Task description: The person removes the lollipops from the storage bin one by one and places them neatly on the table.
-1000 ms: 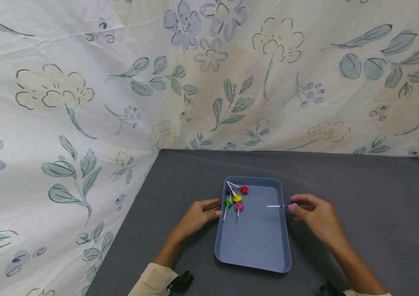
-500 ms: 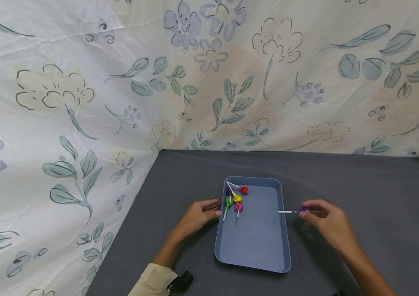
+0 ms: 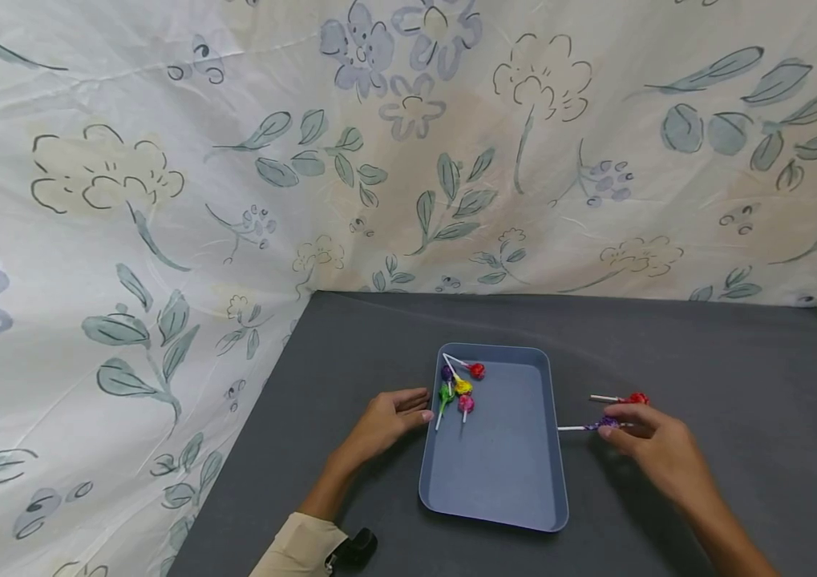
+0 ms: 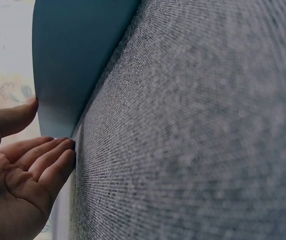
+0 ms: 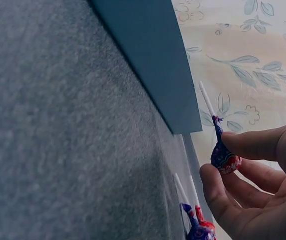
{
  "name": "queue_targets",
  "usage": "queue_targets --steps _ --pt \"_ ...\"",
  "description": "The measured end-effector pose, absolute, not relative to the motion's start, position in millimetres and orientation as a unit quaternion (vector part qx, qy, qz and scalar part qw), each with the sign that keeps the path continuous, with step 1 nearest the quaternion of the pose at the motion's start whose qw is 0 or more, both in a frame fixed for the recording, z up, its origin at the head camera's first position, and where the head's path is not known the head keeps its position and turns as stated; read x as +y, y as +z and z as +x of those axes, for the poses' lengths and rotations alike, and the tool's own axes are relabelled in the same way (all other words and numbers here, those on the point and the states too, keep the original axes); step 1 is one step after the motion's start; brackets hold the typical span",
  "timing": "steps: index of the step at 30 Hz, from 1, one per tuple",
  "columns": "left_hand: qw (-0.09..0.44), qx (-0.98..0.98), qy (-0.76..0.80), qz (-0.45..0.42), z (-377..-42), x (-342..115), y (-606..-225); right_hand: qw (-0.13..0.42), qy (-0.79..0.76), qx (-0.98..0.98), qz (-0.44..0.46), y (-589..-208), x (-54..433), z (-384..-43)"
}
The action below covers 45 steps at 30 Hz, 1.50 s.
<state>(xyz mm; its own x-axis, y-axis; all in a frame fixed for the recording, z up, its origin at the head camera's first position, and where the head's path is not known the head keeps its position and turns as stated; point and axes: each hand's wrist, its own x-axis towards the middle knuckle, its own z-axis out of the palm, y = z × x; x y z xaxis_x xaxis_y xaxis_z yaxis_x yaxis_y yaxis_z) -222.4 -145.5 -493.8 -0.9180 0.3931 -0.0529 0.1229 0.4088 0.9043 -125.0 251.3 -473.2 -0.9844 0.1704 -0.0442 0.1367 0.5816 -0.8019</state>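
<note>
A pale floral fabric backdrop (image 3: 163, 88) rises behind the dark grey cloth-covered counter (image 3: 754, 385), where a blue-grey rectangular tray with rounded corners (image 3: 502, 469) lies. At its left rim the person's left grip (image 3: 382, 422) stands with thumb and fingers apart, holding nothing. Right of the tray, the right grip (image 3: 657, 445) pinches a purple-wrapped lollipop with a white stick (image 5: 223, 154) by its head, its stick tip appearing level with the rim.

The work looks partly done: a red-wrapped lollipop (image 3: 637, 398) and another purple-wrapped lollipop (image 5: 199, 232) lie outside, while five remain in the tray's upper left: red (image 3: 477, 371), yellow (image 3: 463, 387), pink (image 3: 466, 403), green (image 3: 446, 393) and dark purple (image 3: 447, 373). If emptying is the work, those five are left.

Compared with a second ago, tray, left grip and the five match. The right grip has shifted rightward and nearer the person; the pinched lollipop's stick no longer overlaps the tray floor, and the outside red one is uncovered.
</note>
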Motion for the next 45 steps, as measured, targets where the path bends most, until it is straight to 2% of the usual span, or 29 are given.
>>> queue_targets --steps 9,28,36,45 --pt "0.13 0.827 0.524 0.157 -222.7 -146.0 -493.7 0.007 0.449 -0.888 -0.096 -477.0 261.1 -119.6" --pt "0.132 0.826 0.525 0.159 -224.0 -145.6 -494.3 0.018 0.454 -0.882 -0.123 -486.9 280.3 -112.7" --pt "0.129 0.827 0.522 0.162 -223.2 -146.2 -494.1 0.001 0.417 -0.898 -0.139 -489.6 292.6 -110.3" --pt "0.133 0.826 0.525 0.157 -222.0 -145.7 -493.0 0.008 0.381 -0.914 -0.142 -493.9 307.6 -108.4"
